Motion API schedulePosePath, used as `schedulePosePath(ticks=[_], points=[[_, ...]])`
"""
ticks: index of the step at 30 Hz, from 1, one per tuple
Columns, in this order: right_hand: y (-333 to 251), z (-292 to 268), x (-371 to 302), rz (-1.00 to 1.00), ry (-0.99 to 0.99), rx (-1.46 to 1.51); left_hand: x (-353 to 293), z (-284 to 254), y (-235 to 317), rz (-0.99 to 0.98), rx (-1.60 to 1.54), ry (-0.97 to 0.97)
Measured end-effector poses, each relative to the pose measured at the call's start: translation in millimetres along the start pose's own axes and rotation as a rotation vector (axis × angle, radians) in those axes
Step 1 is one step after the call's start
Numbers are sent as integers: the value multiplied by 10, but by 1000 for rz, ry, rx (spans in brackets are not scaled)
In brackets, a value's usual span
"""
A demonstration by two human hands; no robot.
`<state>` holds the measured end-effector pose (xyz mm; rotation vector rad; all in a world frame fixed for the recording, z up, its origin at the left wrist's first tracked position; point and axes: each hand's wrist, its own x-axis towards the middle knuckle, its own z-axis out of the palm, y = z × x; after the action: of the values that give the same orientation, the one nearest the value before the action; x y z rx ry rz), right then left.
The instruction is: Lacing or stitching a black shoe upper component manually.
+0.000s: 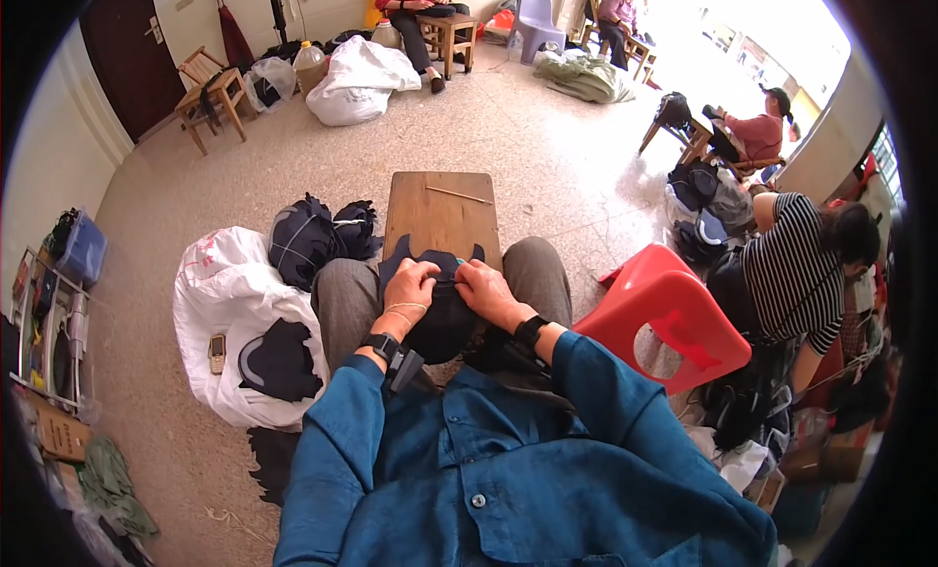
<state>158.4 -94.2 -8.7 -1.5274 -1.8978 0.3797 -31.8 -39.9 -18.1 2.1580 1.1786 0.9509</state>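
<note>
Between my knees, at the near edge of a small wooden bench (442,210), lies a dark cloth piece (430,318) with curved lobes, shaped like a shoe upper. My left hand (410,289) is closed on its upper left part, fingers bent over the edge. My right hand (487,292) pinches the same piece on the right, close to the left fingertips. A speck of teal shows at the right fingertips, too small to name. A thin stick (457,194) rests on the bench's far part. Dark watch-like bands are on both wrists.
Left of my knees are tied dark cloth bundles (301,240) and a white sack (230,274) bearing a phone (217,354) and dark cut pieces (281,360). A red plastic stool (664,308) stands at right, beside a person in a striped shirt (791,264). Other people sit farther back.
</note>
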Motion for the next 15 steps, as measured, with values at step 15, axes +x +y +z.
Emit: schedulePosePath(ticks=[15], points=[[-159,-68,99,-245,-256,-402,-527,-194,81,-89,178,147]])
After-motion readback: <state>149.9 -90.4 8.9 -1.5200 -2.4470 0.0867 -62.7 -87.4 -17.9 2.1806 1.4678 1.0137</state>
